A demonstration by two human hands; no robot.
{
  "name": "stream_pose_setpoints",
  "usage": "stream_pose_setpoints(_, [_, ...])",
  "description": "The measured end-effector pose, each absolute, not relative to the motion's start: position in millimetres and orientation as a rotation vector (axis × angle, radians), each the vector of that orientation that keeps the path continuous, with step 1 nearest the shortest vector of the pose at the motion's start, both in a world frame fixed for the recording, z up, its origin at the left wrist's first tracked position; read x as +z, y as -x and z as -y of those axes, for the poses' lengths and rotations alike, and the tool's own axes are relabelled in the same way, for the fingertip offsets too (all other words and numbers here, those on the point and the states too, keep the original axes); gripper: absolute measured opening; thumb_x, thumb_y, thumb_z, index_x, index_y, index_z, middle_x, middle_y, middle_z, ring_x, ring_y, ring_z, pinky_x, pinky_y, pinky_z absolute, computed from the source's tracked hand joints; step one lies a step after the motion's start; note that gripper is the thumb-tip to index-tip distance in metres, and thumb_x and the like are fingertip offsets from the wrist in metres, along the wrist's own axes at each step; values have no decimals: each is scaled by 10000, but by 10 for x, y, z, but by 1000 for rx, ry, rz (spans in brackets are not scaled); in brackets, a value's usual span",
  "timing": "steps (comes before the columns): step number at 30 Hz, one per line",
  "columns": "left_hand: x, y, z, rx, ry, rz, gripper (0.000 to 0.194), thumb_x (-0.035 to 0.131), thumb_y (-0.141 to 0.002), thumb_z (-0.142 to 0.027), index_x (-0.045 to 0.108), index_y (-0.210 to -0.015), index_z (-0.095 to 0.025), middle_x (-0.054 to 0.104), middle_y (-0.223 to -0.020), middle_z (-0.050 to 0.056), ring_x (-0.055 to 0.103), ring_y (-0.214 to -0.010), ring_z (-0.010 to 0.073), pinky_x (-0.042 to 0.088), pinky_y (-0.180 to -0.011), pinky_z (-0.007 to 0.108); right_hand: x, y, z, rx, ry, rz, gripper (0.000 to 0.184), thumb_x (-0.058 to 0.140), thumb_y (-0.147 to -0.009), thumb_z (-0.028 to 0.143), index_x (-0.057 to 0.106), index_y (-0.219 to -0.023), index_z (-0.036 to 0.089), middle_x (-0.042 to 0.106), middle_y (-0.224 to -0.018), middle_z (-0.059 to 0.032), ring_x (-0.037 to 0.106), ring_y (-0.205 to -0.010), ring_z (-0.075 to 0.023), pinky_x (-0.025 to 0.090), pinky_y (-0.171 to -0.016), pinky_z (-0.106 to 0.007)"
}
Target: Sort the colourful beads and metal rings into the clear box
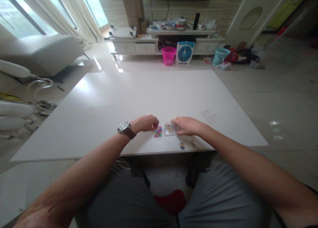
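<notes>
No text, label, brand, number or sign is legible.

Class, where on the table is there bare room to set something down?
Free: the white table, from its far edge to the left hand, and left of the watch. Crowded: around the left hand and right hand, with colourful pieces and a clear box; a small figure lies nearer the front edge.

The person's right hand [188, 125] holds the right side of a clear box [170, 132] on the white table [149, 95]. The left hand [147, 123] curls beside colourful pieces [158, 132]. A clear panel [209, 115] lies farther right, a small figure [182, 145] nearer.
</notes>
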State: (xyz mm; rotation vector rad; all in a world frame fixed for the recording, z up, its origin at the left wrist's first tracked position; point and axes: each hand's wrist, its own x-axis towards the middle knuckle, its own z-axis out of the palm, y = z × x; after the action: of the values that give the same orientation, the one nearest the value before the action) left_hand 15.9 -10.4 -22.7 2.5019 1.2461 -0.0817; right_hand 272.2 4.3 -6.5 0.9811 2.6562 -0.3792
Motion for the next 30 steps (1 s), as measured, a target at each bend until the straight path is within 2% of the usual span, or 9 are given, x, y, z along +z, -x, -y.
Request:
stream_pose_setpoints(8, [-76, -285, 139, 116, -2449, -1164, 98, 609, -800, -207, 698, -838, -191, 687, -739, 5, 623, -679, 121, 448, -654, 219, -69, -2707, -41, -364, -980, -2659, 536, 667, -778, 356, 542, -1273, 196, 643, -1129, -117, 634, -1009, -269, 457, -778, -309])
stream_pose_setpoints(12, [-39, -433, 209, 152, -2458, -1095, 142, 598, -784, -146, 700, -869, -197, 695, -822, 12, 622, -710, 120, 449, -668, 218, -50, -2695, -41, -367, -976, -2662, 501, 662, -785, 364, 551, -1246, 202, 646, -1111, -115, 635, -1004, -267, 455, -771, -304])
stream_pose_setpoints(19, [-48, -559, 283, 110, -2517, -1108, 133, 570, -814, -190, 695, -854, -212, 683, -906, 20, 600, -722, 132, 426, -653, 237, -63, -2696, -50, -384, -978, -2674, 494, 664, -785, 362, 551, -1239, 201, 651, -1118, -119, 634, -1018, -274, 455, -786, -311])
stream_pose_setpoints(30, [-97, -581, 287, 96, -2537, -1081, 149, 550, -824, -180, 697, -824, -207, 690, -876, 17, 591, -675, 119, 416, -644, 231, -30, -2678, -27, -375, -982, -2672, 488, 651, -787, 343, 547, -1243, 202, 651, -1117, -115, 633, -1015, -267, 449, -786, -303])
